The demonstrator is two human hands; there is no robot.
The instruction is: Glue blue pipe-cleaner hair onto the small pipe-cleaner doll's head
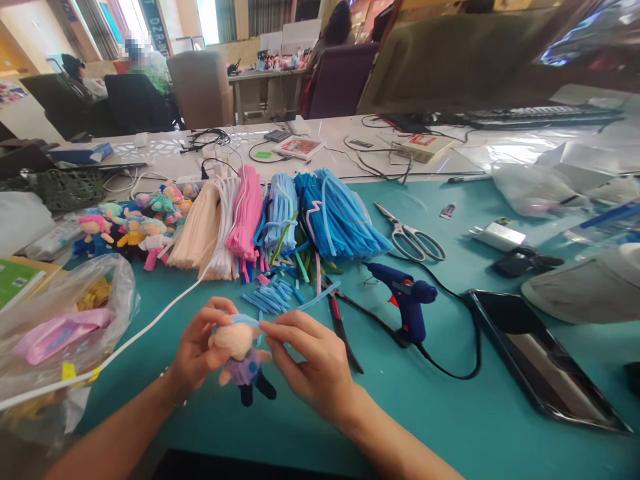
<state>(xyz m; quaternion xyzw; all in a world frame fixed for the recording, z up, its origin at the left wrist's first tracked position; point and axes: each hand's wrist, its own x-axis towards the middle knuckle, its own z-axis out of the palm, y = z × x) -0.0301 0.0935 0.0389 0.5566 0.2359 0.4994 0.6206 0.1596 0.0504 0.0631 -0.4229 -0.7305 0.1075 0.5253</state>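
Observation:
A small doll [243,368] with a pale head, purple top and dark legs is held above the green mat. My left hand [203,343] grips its head from the left, fingers wrapped round it. Across the top of the head lies a light blue pipe cleaner [320,297], its free end reaching to the right. My right hand [313,357] pinches this strip at the right side of the head. Short blue pieces [270,295] lie on the mat just behind the doll.
Bundles of pipe cleaners [340,217] and a pile of finished dolls [133,223] stand behind. Pliers [340,327], scissors [413,237], a blue glue gun [409,300] and a tablet [545,360] lie right. A plastic bag [107,293] and white cable [155,319] are left.

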